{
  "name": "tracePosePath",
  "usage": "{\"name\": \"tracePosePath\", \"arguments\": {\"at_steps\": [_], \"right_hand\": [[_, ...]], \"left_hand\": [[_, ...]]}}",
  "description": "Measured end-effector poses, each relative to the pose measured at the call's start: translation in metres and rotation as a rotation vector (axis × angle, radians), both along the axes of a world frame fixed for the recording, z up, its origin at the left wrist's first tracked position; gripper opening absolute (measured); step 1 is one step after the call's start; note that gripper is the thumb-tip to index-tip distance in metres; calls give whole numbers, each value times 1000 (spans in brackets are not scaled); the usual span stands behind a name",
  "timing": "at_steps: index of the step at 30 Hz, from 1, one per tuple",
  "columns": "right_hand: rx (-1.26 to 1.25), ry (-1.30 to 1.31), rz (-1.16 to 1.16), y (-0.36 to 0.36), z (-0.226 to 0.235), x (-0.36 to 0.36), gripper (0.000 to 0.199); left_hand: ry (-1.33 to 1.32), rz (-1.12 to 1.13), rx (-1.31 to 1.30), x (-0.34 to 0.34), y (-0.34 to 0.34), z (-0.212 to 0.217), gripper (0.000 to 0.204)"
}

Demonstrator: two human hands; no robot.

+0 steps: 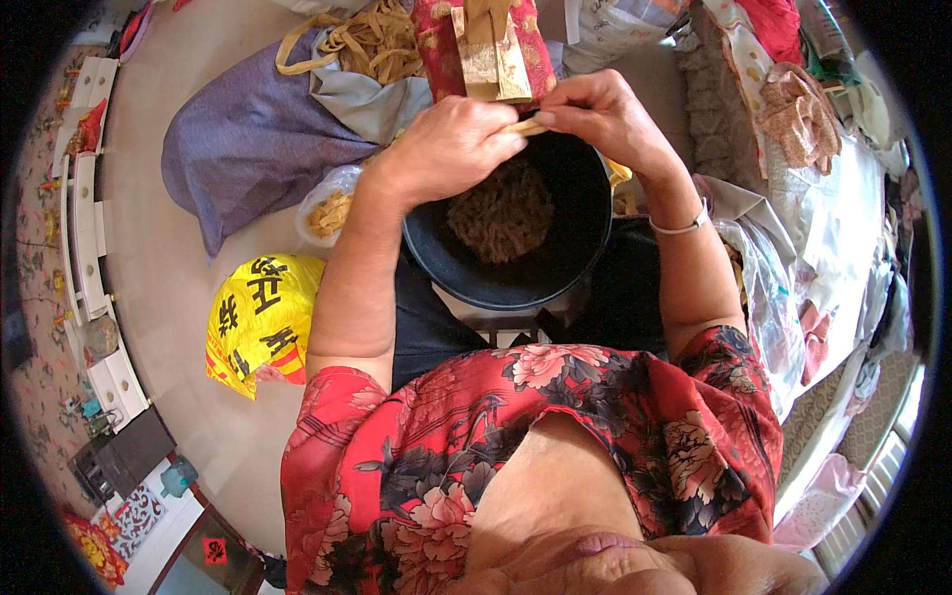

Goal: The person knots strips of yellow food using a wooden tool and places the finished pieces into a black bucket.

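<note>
Both hands are over the far rim of a round black basin (pixel 585 213), with a short pale-tan strip (pixel 526 127) stretched between them. My left hand (pixel 451 144) is closed around one end of it. At the other end, my right hand (pixel 605 114) pinches it between thumb and fingertips. What the strip is made of is too small to tell. Brown, shredded-looking pieces (pixel 501 213) lie in the basin. Just beyond my hands stands a red patterned block (pixel 436 50) with a gold-coloured piece (pixel 496 64) on it.
Tan strips (pixel 372 40) spill from a grey-blue cloth bag (pixel 248 139) at the far left. A clear bag of yellowish pieces (pixel 330 210) and a yellow plastic bag (pixel 263 322) are left of the basin. Plastic-wrapped bundles (pixel 769 288) and cloths (pixel 798 114) crowd the right.
</note>
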State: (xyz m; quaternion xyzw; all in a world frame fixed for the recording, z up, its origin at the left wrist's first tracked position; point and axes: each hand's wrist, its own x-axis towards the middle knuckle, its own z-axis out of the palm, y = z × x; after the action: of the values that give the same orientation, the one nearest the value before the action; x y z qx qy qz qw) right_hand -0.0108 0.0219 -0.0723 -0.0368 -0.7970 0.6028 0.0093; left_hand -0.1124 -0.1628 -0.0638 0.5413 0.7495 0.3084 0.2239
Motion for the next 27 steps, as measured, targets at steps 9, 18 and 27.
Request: {"name": "tracePosePath", "arguments": {"at_steps": [9,18,27], "right_hand": [[300,26,-163,11,-22,-30,20],[768,-50,-353,5,-52,-62,23],[-761,-251,-109,-39,-9,-31,30]], "left_hand": [[101,339,22,-28,6,-24,24],[249,466,-162,-44,21,-38,29],[-770,425,394,13,26,-29,43]]}}
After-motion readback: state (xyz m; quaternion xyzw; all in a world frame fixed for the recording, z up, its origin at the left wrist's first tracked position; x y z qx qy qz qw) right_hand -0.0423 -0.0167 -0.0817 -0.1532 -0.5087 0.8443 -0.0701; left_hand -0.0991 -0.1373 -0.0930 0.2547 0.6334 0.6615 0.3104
